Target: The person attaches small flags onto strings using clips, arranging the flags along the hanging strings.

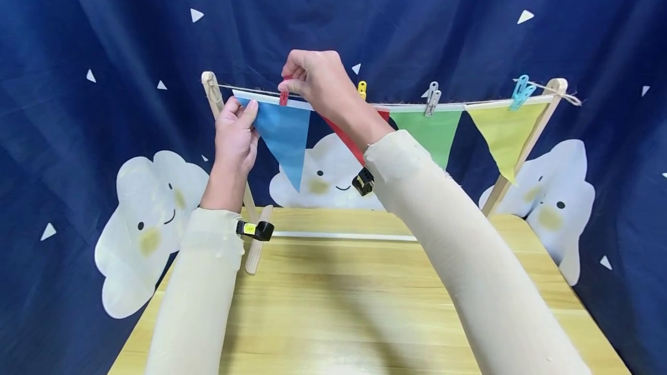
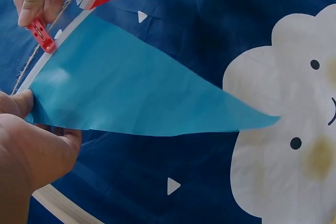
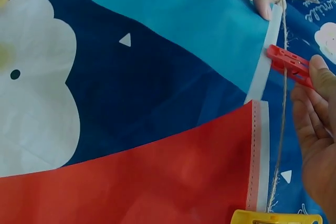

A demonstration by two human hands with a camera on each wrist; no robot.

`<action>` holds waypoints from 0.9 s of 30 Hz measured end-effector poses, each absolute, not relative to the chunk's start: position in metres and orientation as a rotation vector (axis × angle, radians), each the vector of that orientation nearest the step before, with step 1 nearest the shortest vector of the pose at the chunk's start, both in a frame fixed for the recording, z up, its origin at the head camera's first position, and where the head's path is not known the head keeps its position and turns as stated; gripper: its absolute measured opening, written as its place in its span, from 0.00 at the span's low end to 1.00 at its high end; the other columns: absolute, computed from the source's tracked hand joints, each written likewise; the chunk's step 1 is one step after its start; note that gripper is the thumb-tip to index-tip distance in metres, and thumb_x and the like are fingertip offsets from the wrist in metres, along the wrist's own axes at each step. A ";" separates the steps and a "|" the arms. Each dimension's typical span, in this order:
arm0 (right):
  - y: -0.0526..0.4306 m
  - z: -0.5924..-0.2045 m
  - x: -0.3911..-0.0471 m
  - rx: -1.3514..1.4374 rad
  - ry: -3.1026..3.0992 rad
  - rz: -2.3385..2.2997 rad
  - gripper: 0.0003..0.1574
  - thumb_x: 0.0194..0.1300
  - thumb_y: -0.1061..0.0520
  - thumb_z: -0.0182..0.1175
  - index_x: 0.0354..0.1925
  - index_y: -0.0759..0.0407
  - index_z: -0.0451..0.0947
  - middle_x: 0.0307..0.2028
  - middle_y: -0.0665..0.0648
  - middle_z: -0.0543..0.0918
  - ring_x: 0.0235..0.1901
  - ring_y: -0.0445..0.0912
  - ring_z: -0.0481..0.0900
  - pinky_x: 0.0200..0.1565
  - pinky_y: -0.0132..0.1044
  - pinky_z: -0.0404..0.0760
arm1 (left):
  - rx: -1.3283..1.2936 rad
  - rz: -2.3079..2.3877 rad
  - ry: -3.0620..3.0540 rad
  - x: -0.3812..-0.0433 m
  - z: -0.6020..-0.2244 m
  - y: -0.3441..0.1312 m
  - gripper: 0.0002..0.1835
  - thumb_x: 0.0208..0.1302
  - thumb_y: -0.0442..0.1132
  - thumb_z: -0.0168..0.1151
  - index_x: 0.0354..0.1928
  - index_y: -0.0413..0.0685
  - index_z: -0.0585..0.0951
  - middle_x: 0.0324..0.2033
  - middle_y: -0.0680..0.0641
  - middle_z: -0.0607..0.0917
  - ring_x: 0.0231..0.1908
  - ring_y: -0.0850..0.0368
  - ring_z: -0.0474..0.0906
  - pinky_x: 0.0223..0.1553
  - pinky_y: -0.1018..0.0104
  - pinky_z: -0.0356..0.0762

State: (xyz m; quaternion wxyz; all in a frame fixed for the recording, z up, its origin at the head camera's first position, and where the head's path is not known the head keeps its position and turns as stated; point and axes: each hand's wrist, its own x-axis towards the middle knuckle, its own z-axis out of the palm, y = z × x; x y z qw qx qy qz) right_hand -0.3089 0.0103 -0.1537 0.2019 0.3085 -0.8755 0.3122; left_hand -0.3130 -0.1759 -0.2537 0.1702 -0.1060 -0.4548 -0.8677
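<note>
My left hand (image 1: 237, 132) pinches the left end of a blue triangular pennant (image 1: 286, 138) near its white top band, with the thumb on the front. My right hand (image 1: 315, 77) pinches a red clothespin (image 1: 283, 98) from above. In the right wrist view the red clothespin (image 3: 286, 61) spans the twine (image 3: 285, 93), its tip at the white band of the blue pennant (image 3: 220, 24). The left wrist view shows that clothespin (image 2: 42, 36) midway along the band. How firmly its tip bites is hard to tell.
Red (image 1: 344, 138), green (image 1: 427, 132) and yellow (image 1: 508, 129) pennants hang rightward along the line, with yellow (image 1: 362, 90), grey (image 1: 432, 99) and light blue (image 1: 521, 92) clothespins. Wooden posts (image 1: 209, 88) hold the twine ends above a wooden table (image 1: 333, 294). A dark blue curtain (image 1: 130, 28) hangs behind.
</note>
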 end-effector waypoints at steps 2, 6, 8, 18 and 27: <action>0.007 -0.155 -0.308 0.877 -2.448 0.877 0.13 0.65 0.50 0.69 0.44 0.55 0.86 0.42 0.51 0.90 0.40 0.38 0.86 0.50 0.24 0.82 | -0.291 -2.467 -1.288 -0.312 -0.254 -0.179 0.05 0.75 0.32 0.57 0.47 0.44 0.80 0.44 0.47 0.84 0.48 0.56 0.82 0.55 0.64 0.77; 0.001 -0.156 -0.308 0.907 -2.449 0.877 0.13 0.65 0.50 0.69 0.44 0.55 0.85 0.42 0.51 0.90 0.40 0.38 0.86 0.50 0.25 0.82 | -0.255 -2.459 -1.279 -0.309 -0.253 -0.184 0.05 0.75 0.32 0.57 0.48 0.45 0.80 0.46 0.47 0.84 0.53 0.54 0.81 0.61 0.59 0.74; -0.001 -0.157 -0.307 0.909 -2.456 0.871 0.13 0.66 0.50 0.69 0.44 0.56 0.85 0.42 0.51 0.90 0.40 0.38 0.86 0.50 0.25 0.82 | -0.241 -2.453 -1.287 -0.308 -0.253 -0.184 0.06 0.75 0.32 0.57 0.48 0.45 0.80 0.46 0.47 0.84 0.54 0.53 0.81 0.63 0.58 0.73; 0.003 -0.153 -0.307 0.863 -2.480 0.852 0.14 0.67 0.50 0.68 0.46 0.56 0.85 0.43 0.52 0.90 0.42 0.39 0.87 0.52 0.26 0.83 | -0.268 -2.457 -1.291 -0.312 -0.250 -0.175 0.06 0.75 0.33 0.57 0.49 0.45 0.81 0.46 0.47 0.85 0.54 0.53 0.82 0.63 0.58 0.74; 0.004 -0.154 -0.308 0.858 -2.505 0.821 0.14 0.67 0.50 0.68 0.47 0.56 0.85 0.43 0.52 0.90 0.41 0.40 0.86 0.52 0.26 0.83 | -0.246 -2.465 -1.277 -0.313 -0.251 -0.173 0.05 0.75 0.32 0.57 0.47 0.45 0.81 0.44 0.47 0.84 0.51 0.53 0.81 0.61 0.59 0.74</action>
